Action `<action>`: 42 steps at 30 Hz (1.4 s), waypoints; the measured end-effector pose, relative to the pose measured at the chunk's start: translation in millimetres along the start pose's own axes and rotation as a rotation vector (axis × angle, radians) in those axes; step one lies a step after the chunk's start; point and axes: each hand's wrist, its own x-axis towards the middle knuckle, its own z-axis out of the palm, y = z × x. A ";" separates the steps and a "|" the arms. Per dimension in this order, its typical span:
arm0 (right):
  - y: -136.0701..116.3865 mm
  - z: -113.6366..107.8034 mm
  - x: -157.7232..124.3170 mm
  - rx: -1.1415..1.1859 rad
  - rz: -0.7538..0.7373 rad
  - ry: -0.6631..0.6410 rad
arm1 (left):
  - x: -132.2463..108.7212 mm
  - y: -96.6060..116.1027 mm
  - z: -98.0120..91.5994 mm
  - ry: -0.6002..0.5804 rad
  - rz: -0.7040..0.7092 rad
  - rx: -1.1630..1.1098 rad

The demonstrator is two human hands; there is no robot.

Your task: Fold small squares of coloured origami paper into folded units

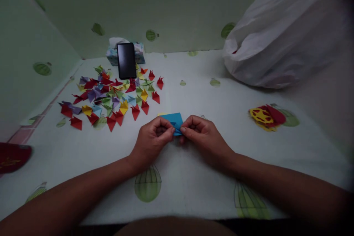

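Both hands meet over blue origami paper (174,118) near the middle of the table. My left hand (152,138) pinches a small folded part of it between thumb and index finger. From the other side, my right hand (206,138) grips the paper's right corner with thumb and fingers. A darker blue fold shows between the thumbs; whether it is one sheet or two I cannot tell. The edge of a yellow sheet (162,114) peeks out behind the blue. Fingertips hide the lower part of the paper.
Several folded paper cranes (110,97) in many colours lie spread at the left. Behind them a phone (127,61) leans on a tissue box (139,53). A white plastic bag (265,44) stands back right, yellow and red cut-outs (267,116) in front. A red object (13,157) sits far left.
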 end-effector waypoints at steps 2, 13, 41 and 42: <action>1.0 0.1 0.1 0.012 0.001 -0.010 | 0.6 -1.4 0.1 0.016 0.011 0.005; 1.8 0.9 1.0 0.035 0.025 -0.013 | 0.3 -4.1 -1.7 0.015 0.035 -0.034; 6.7 -1.6 2.9 0.181 0.113 -0.049 | 0.5 1.8 -1.6 -0.045 -0.055 -0.197; 6.8 -1.6 2.9 0.183 0.113 -0.051 | 0.3 1.4 -1.6 -0.042 -0.054 -0.185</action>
